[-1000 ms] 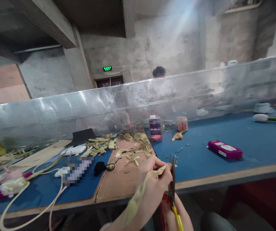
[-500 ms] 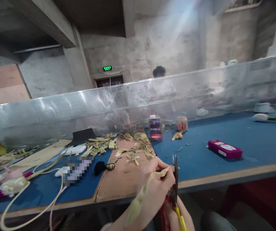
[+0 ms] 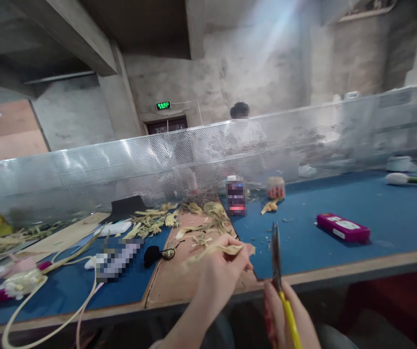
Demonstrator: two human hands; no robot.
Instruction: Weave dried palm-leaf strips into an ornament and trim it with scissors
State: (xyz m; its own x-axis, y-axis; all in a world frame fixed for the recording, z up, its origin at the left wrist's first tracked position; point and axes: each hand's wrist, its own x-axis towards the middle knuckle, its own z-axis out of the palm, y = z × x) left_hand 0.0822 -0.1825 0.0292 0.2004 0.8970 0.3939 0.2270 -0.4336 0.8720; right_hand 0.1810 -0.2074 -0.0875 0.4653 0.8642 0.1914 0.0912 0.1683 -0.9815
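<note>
My left hand (image 3: 226, 264) pinches a pale dried husk strip (image 3: 208, 251) near its end, and the strip trails back over the hand to the left. My right hand (image 3: 290, 315) is wrapped round a pair of scissors (image 3: 277, 257) with yellow and red handles. The scissor blades point up and away, look closed together, and stand apart from the strip, to its right. Under and beyond my left hand lies a tan board (image 3: 179, 286) with more dried husk pieces (image 3: 214, 218) on its far part.
Heaped husk scraps (image 3: 153, 224) and a black pouch (image 3: 152, 256) lie left on the blue table (image 3: 386, 208). A magenta box (image 3: 343, 228) and a jar (image 3: 276, 188) stand right. Behind runs a perforated metal screen (image 3: 121, 160), with a person (image 3: 245, 133) beyond.
The scissors and my right hand have moved right, away from the strip. My left hand has shifted slightly left, still pinching the strip, which now swings out to the left.
</note>
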